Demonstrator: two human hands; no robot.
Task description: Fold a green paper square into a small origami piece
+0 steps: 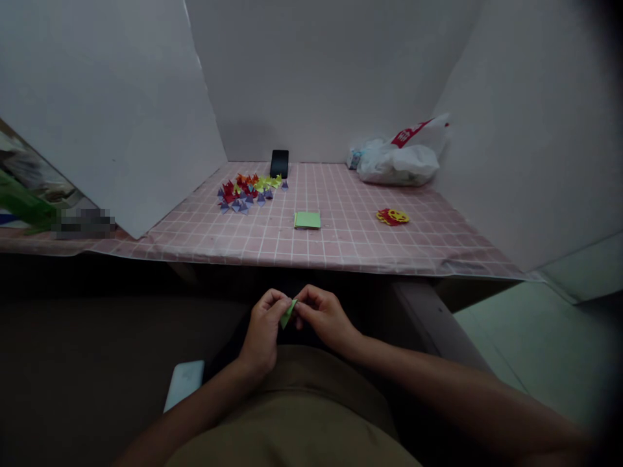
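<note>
Far left, low: pale flat object lying beside the lap; what it is cannot be told.

Table, pink checked cover. Left of centre: cluster of small folded paper pieces, grouped by colour (purple in front, red and orange behind, yellow-green to the right), probably so like stays with like.

Left hand is held below the table's near edge, above the lap. Fingers curled in, thumb and fingertips pinched on the lower end of a small green paper piece.

Black upright object at the back wall, just behind the cluster.

Green paper piece: narrow, tilted, held between both hands in the air, not on the table.

Stack of green sheets lies at table centre, straight ahead of the hands, presumably for easy reach.

Right hand: fingers closed, tips nipping the piece's upper end. A two-ended pinch likely keeps the slip taut.

Red and yellow paper shapes lie apart, right.

White plastic bag sits in the back right corner, out of the way.
</note>
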